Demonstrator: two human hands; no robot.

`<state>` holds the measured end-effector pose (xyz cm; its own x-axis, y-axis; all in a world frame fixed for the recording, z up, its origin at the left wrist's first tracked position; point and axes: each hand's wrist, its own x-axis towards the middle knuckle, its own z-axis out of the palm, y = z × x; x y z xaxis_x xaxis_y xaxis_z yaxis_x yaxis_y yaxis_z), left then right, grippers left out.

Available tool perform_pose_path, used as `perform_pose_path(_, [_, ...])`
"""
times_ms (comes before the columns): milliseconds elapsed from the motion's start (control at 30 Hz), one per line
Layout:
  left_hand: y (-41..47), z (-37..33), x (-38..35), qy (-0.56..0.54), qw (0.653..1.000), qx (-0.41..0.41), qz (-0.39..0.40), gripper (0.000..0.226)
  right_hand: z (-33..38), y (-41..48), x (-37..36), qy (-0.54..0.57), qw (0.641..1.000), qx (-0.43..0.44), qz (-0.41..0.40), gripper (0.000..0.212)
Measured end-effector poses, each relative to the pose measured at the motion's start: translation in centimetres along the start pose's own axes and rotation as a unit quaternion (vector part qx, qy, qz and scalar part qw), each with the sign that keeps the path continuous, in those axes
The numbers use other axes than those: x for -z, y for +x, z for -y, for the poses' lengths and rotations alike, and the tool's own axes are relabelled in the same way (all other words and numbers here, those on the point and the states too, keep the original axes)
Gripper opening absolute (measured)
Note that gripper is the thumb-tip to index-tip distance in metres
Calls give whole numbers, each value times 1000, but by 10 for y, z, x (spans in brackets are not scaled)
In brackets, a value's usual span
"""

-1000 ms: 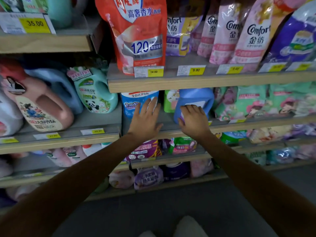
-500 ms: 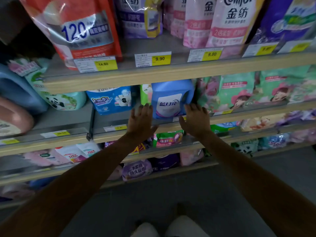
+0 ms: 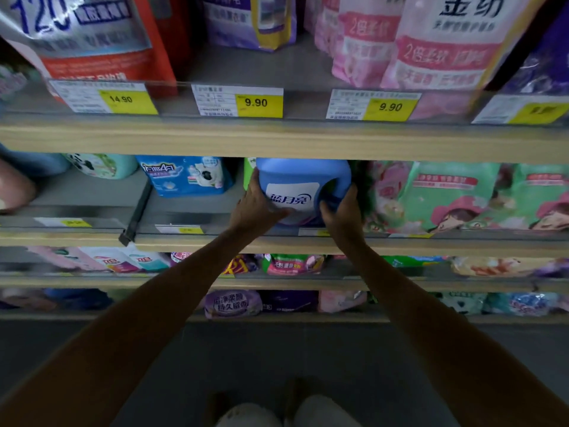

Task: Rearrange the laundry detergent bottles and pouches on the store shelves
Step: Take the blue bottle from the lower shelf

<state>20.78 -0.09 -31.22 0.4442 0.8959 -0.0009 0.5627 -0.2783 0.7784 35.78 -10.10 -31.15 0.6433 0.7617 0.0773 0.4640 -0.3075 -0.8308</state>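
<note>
The blue bottle [image 3: 303,180] is the reference for everything here. The shelf board [image 3: 184,243] runs directly beneath it and the upper shelf board [image 3: 277,140] crosses just above it, hiding its cap. Both hands hold it. The left hand [image 3: 255,208] wraps its left flank, fingers running up the side and thumb laid across the front under the white label. The right hand [image 3: 341,211] curls round its lower right corner by the dark handle recess. Whether its base has left the board cannot be told. The step in hand looks like drawing or reseating this bottle. A full jug is likely heavy, with liquid that shifts, so it helps to keep weight on both palms rather than on the fingertips and to move it level. Because the upper board sits close overhead, the bottle should come straight toward the person before it is raised, or the cap may catch. The green pouches [image 3: 437,195] lean just to the right of the bottle and are soft, so a sideways swing could topple them. A narrow green pack [image 3: 248,167] stands touching or nearly touching its left rear, and the blue-and-white pouch [image 3: 187,177] sits further left with a gap between. That gap is the safer side for any shift.
</note>
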Motion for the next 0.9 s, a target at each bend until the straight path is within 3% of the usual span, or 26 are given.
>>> perform_pose_path(100, [4, 9, -3, -188, 982, -7, 34, 108, 0, 14, -8, 97, 994, -36, -26, 58])
perform_pose_path(167, [6, 14, -4, -227, 973, -12, 41, 106, -2, 21, -12, 118, 991, -40, -43, 46])
perform_pose_path(333, [2, 17, 2, -210, 976, -16, 48, 99, -6, 16, -16, 61, 995, -2, -81, 45])
perform_pose_path(467, [-8, 22, 10, -227, 973, -6, 36, 92, 12, 11, -15, 69, 993, 67, -74, 34])
perform_pose_path(567, [-21, 31, 18, -243, 969, -9, 30, 70, 37, 6, -17, 71, 984, 147, -69, 38])
perform_pose_path(633, [-30, 36, 23, -257, 966, -4, 4, 70, 50, 1, -20, 65, 979, 186, -53, 36])
perform_pose_path(733, [-39, 44, 37, -275, 961, 4, -36, 75, 68, -10, -27, 58, 977, 201, -30, 33])
perform_pose_path(900, [-55, 65, 55, -282, 959, 15, -25, 64, 93, -35, -42, 16, 973, 228, -17, 34])
